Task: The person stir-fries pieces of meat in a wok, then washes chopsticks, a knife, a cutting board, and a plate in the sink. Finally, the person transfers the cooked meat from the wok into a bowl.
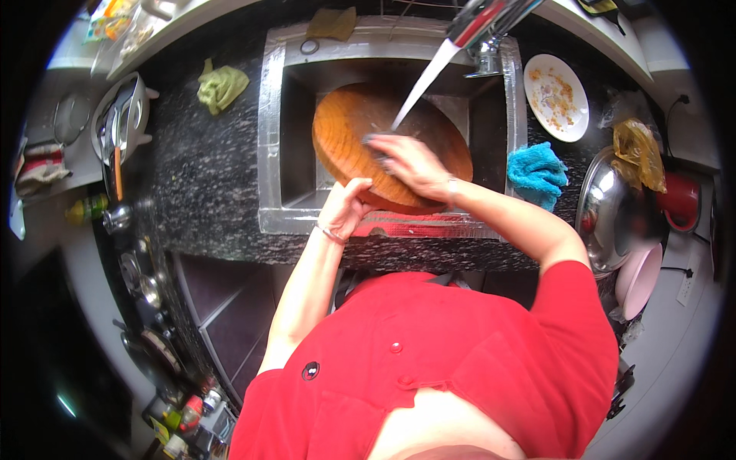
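Observation:
A thick round wooden chopping board (pixel 345 132) is tilted inside the steel sink (pixel 296 138). My left hand (pixel 344 211) grips its near edge, thumb on top and fingers at the side. My right hand (pixel 411 167) lies across the board's upper face, pressing a dark scouring pad (pixel 376 150) to the wood; motion blur and the fingers hide most of that pad. From the faucet (pixel 477 26), a stream of water (pixel 425 83) falls onto the board just beyond the right hand. Wetness darkens the far part of the wood.
Foil tape edges the sink in the black speckled countertop (pixel 195 172). To the right are a white plate (pixel 556 98) with food scraps, a blue cloth (pixel 537 172) and a large metal lid (pixel 598 201). Leftward lie a yellow-green cloth (pixel 223 86) and a white colander (pixel 138 109) holding utensils.

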Tool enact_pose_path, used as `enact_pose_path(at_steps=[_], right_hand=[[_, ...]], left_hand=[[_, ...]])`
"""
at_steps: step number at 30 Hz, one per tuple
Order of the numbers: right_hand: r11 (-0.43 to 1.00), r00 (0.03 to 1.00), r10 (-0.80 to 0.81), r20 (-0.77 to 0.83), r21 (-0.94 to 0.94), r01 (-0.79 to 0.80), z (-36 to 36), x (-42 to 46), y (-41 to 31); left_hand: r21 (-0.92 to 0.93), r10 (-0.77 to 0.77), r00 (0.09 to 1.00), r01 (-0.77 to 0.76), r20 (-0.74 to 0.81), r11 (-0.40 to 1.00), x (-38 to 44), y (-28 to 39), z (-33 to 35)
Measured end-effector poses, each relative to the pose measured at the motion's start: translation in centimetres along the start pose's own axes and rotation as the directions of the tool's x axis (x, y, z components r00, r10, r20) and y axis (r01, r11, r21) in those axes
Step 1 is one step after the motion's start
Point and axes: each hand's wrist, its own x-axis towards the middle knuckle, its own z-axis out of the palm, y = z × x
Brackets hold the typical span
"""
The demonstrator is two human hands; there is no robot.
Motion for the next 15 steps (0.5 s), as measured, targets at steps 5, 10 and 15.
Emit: enact_pose_path(at_steps=[5,10,15], right_hand=[[0.974,0.977,-0.209,-0.041,-0.096,0.204,4.4,9.5,7.7],[0.608,0.703,0.705,-0.092,-0.432,-0.666,-0.4,3.9,14.5],[0.976,0.994,0.111,-0.003,-0.186,-0.11,-1.2,-0.8,4.0]], left_hand=[[-0.029,-0.034,0.994,0.031,-0.105,0.999,-0.4,0.1,0.1],[0.015,0.005,0.994,-0.004,-0.11,1.0,-0.3,-0.6,-0.9],[0.018,-0.025,0.993,0.027,-0.115,0.999,0.2,-0.3,-1.3]])
